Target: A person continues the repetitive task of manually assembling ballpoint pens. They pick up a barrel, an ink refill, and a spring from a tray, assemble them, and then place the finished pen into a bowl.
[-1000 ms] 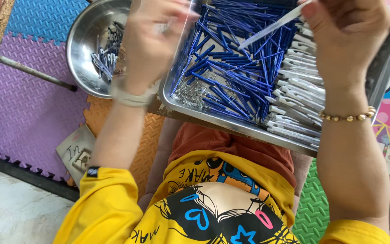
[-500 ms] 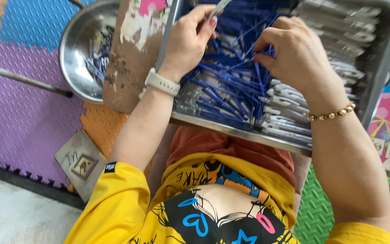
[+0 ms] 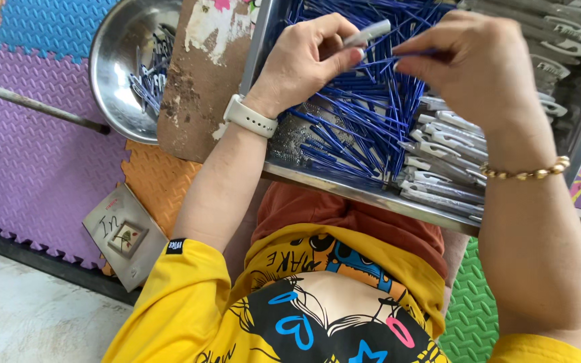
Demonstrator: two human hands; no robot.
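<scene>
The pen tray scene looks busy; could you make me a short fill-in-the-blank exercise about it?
1. The left hand holds a grey pen barrel and wears a white ____ on its wrist.
2. The thin refills heaped in the metal tray are ____ in colour.
3. The right hand wears a ____ bracelet.
4. The steel bowl lies to the ____ of the tray.

Missing words: watch; blue; gold; left
</scene>
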